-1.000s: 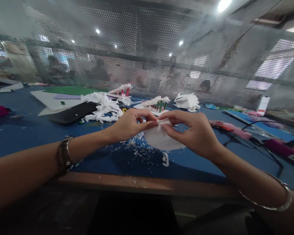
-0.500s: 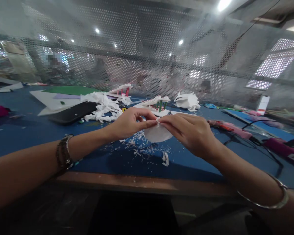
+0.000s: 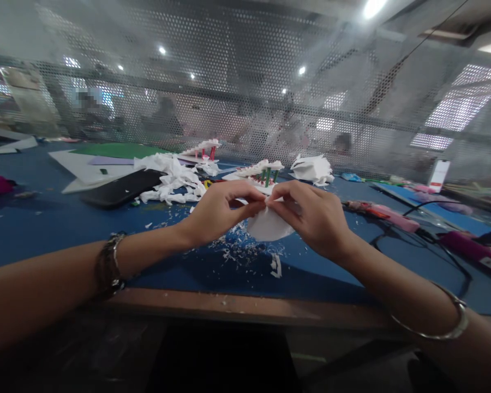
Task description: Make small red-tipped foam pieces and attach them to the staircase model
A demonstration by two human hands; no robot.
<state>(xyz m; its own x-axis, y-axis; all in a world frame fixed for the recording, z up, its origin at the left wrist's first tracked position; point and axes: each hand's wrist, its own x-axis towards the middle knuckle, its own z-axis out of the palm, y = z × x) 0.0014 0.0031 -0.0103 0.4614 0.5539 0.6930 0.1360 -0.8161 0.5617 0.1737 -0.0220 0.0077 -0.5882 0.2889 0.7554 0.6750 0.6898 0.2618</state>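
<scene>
A thin white piece of paper (image 3: pixel 270 225) with a rounded lower edge hangs from my fingertips above the table. My left hand (image 3: pixel 231 210) pinches its upper edge between thumb and fingers. Right against it, my right hand (image 3: pixel 311 215) pinches the same edge, and the fingertips of both hands nearly meet. Small white paper shreds (image 3: pixel 239 251) lie scattered on the blue table (image 3: pixel 163 273) below. Nearer to me is a small torn white strip (image 3: pixel 276 266). Just beyond my hands stands a small white model with green posts (image 3: pixel 268 173).
Crumpled white paper (image 3: pixel 174 177) and a black phone-like slab (image 3: pixel 120 188) lie at the left, near a green sheet (image 3: pixel 118 150). A pink glue gun (image 3: pixel 396 218) with a black cable lies at the right. A perforated metal screen (image 3: pixel 245 82) stands behind the table.
My right hand has turned and lifted its fingers slightly, still pinching the paper. My left hand has shifted a little toward the right. The paper has moved slightly right and down.
</scene>
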